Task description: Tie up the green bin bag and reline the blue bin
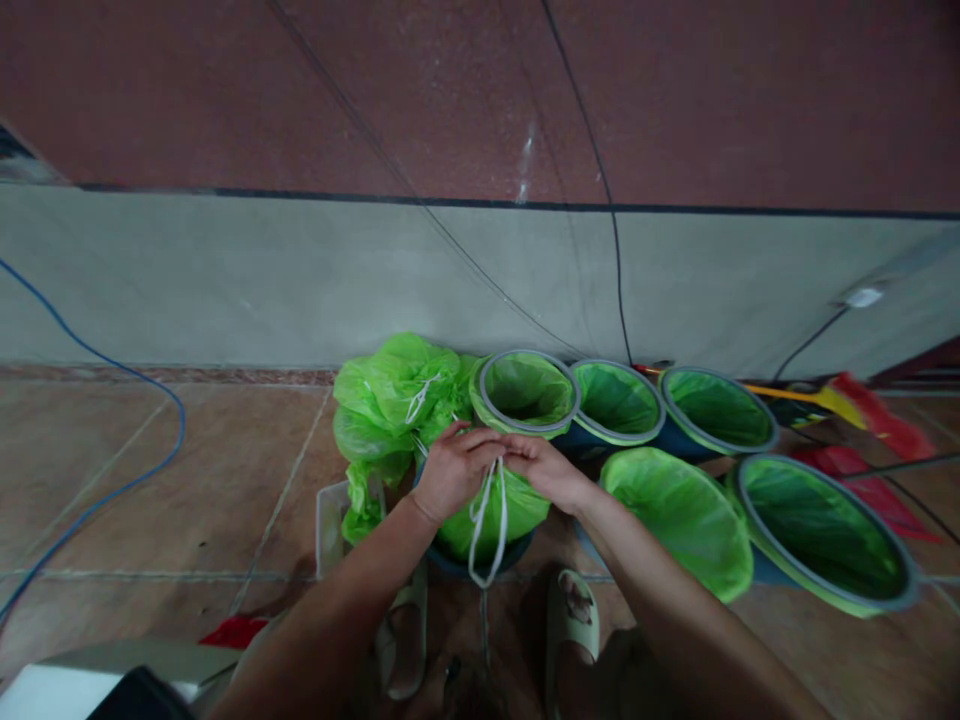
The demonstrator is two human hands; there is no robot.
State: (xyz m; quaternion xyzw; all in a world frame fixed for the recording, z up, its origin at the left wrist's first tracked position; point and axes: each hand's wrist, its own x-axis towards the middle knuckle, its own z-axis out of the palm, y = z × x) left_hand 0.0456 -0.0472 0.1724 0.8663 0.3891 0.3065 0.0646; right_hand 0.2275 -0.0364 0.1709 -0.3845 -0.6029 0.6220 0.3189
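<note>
My left hand [459,468] and my right hand [546,466] meet over a green drawstring trash bag [465,522], with fingers closed around its gathered top. A white drawstring [487,540] loops down from between them. Below, the bag sits in a dark blue trash can [450,565], mostly covered by the bag and my hands. Just behind my left hand lie tied green bags [390,400] with a white string knot. Near my right hand stands a can with a loose green liner [675,520] over its rim.
Lined cans with grey rims [529,390] stand along the wall, another [825,530] at front right. A broom [847,400] and red dustpan [870,480] lie at right. A clear plastic box [331,530] is left; a blue hose [150,380] crosses the floor.
</note>
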